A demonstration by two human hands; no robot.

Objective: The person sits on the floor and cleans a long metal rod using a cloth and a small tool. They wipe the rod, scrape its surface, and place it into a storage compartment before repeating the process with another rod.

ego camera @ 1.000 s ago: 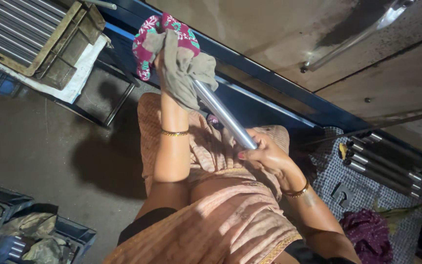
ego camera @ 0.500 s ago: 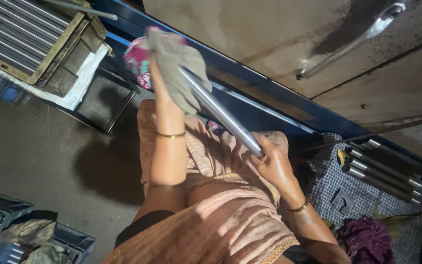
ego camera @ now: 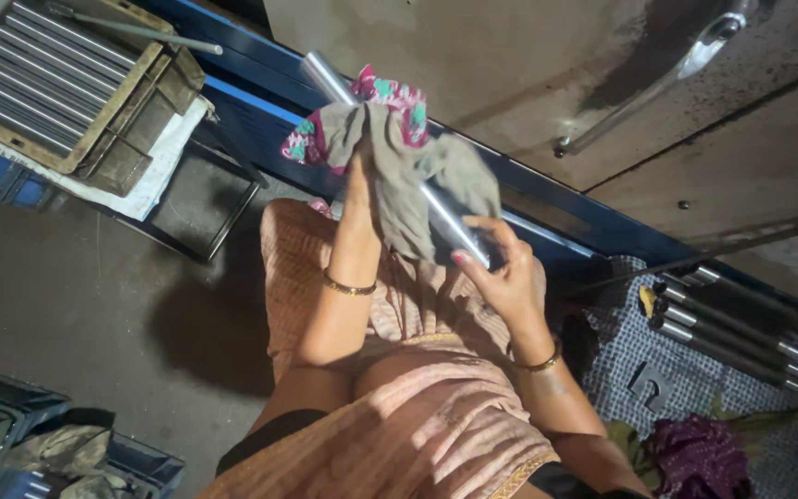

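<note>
A shiny steel rod [ego camera: 325,79] slants from the upper left down toward my lap. My left hand [ego camera: 360,180] is closed on a grey rag with a pink and green flowered part [ego camera: 399,152], which is wrapped around the rod's middle. The rod's far end sticks out bare above the rag. My right hand [ego camera: 501,273] grips the rod's near end [ego camera: 464,242] with its fingers curled about it. Both wrists wear thin gold bangles. My knees, in pinkish cloth, lie below the hands.
A wooden tray of steel rods [ego camera: 43,88] sits at the upper left. More rods [ego camera: 731,323] lie on a checked cloth at the right, beside a purple rag [ego camera: 695,453]. A blue frame rail [ego camera: 251,97] runs behind the hands. Dark crates [ego camera: 11,434] stand at the lower left.
The rag and my left hand have slid down the rod toward me, baring its far end. My right hand has shifted up and left with the rod's near end.
</note>
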